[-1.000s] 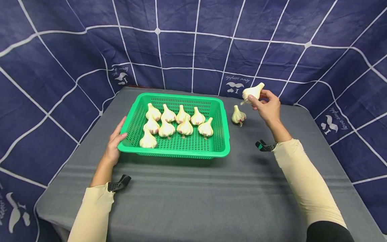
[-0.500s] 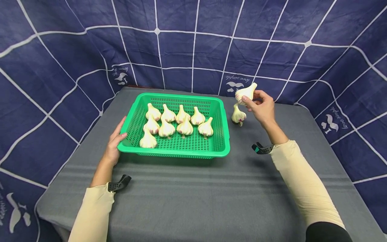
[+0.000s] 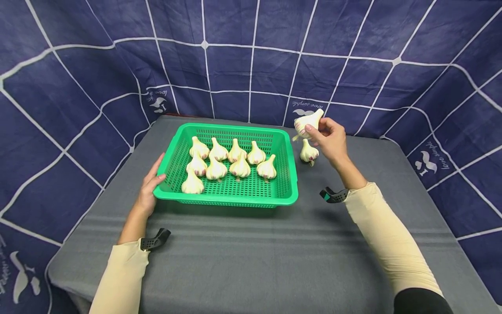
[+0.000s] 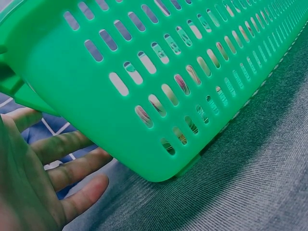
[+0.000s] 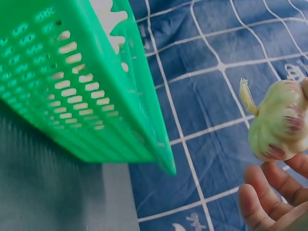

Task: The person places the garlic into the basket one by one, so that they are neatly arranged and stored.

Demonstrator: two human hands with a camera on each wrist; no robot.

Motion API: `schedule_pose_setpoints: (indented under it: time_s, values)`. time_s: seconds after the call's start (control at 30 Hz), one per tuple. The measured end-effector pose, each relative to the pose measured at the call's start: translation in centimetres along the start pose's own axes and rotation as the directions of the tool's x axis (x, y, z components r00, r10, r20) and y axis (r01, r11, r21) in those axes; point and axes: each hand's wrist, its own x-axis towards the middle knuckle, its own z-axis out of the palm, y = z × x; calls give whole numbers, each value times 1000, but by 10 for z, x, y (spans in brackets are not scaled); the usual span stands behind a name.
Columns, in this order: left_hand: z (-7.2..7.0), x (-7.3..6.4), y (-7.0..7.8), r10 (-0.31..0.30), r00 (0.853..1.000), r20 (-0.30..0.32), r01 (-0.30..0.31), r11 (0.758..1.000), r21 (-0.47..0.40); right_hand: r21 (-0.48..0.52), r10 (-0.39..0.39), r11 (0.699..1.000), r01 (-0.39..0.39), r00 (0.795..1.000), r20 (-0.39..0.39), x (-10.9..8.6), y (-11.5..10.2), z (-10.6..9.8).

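Observation:
My right hand (image 3: 331, 140) holds a garlic bulb (image 3: 307, 124) by thumb and fingers, above the table just right of the green basket (image 3: 231, 200). In the right wrist view this bulb (image 5: 279, 122) shows purple streaks and a tuft of roots. Below it a second garlic bulb (image 3: 308, 151) lies on the table. Several more garlic bulbs, such as one at the front left (image 3: 192, 182), sit in rows inside the basket. My left hand (image 3: 148, 187) rests against the basket's left side; the left wrist view shows its fingers (image 4: 79, 168) extended along the outer wall.
A grey cloth covers the table (image 3: 243, 257). Behind and at both sides hangs a dark blue curtain (image 3: 227, 69) with white grid lines. A black wrist strap (image 3: 154, 240) is on the left arm.
My right hand has moved left with the garlic bulb, from right of the loose bulb to above it, near the basket's right rim. The left hand and the basket stay put.

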Motion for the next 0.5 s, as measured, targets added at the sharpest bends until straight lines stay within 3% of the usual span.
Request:
schedule_pose_setpoints:
  time_s: [0.13, 0.3, 0.5]
  values:
    - [0, -1, -2, -3, 1000, -1, 3, 1000, 3, -17, 1, 1000, -1, 999, 45, -1, -6, 12]
    - [-1, -1, -2, -3, 1000, -3, 3, 1000, 18, -146, 16, 989, 8, 987, 162, -4, -20, 29]
    - [0, 0, -2, 11, 1000, 0, -11, 1000, 0, -236, 122, 971, -33, 920, 372, -7, -40, 50]
